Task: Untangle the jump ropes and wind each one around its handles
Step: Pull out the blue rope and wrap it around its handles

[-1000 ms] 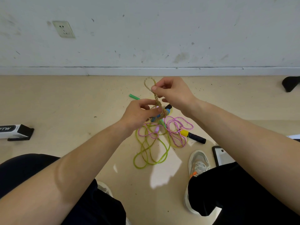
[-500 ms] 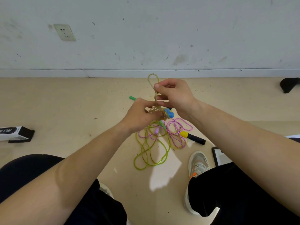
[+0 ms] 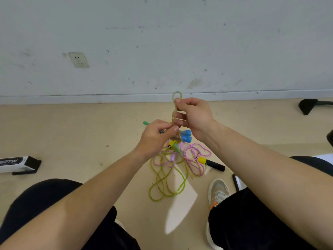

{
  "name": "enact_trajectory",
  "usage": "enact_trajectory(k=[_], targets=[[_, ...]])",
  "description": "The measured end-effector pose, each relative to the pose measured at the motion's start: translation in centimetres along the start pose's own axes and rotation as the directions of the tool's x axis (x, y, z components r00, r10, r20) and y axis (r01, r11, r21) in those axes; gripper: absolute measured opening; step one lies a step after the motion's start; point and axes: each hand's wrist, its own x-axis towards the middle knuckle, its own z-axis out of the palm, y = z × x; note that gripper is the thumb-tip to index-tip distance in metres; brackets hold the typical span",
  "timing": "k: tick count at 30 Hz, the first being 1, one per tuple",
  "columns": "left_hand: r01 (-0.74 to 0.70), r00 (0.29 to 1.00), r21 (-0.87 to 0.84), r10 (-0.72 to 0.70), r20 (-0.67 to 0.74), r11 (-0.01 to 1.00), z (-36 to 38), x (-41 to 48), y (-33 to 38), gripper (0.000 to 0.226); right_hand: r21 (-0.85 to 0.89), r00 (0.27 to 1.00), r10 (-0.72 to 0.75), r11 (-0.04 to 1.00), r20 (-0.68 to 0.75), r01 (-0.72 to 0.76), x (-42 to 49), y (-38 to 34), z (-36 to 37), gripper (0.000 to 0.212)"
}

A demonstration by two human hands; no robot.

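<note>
Tan in colour, the twisted rope (image 3: 174, 113) hangs pinched between both hands.
Fingers (image 3: 178, 101) of the right hand (image 3: 195, 116) pinch it below its top loop; the left hand (image 3: 155, 138) pinches it lower, just above the blue handles (image 3: 186, 136). A slackened pinch could let the twist spring open, and the handles may snag the green rope (image 3: 184, 183) and pink rope (image 3: 193, 154) tangled on the floor (image 3: 90, 141) beneath.

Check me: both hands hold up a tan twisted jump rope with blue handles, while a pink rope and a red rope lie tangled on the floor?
The head view shows no red rope: a translucent yellow-green rope lies tangled with the pink speckled rope on the floor. The left hand and right hand do hold up the tan twisted jump rope with blue handles.
</note>
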Motion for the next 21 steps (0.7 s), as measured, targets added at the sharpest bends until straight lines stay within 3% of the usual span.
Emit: enact_trajectory(k=[7, 12, 17, 21], targets=[[0.111, 0.991, 0.173, -0.123, 0.059, 0.979, 0.3, 0.3, 0.0, 0.032, -0.041, 0.999, -0.006, 0.999, -0.051, 0.004, -1.2, -0.7, 0.3, 0.014], [0.186, 0.975, -0.044, -0.179, 0.133, 0.982, -1.1, 1.3, 1.7, 0.019, -0.130, 1.000, 0.016, 0.991, 0.002, -0.015, 0.0, -0.8, 0.7, 0.012], [0.158, 0.986, -0.219, -0.167, -0.024, 0.963, -3.4, 5.4, 1.7, 0.024, -0.169, 0.997, 0.047, 0.985, 0.056, -0.037, 3.5, -0.6, 0.5, 0.009], [0.209, 0.970, -0.125, -0.221, -0.098, 0.970, -3.8, 9.3, -0.2, 0.022, -0.199, 0.995, 0.066, 0.979, 0.078, -0.049, 8.0, 0.4, 0.6, 0.012]])
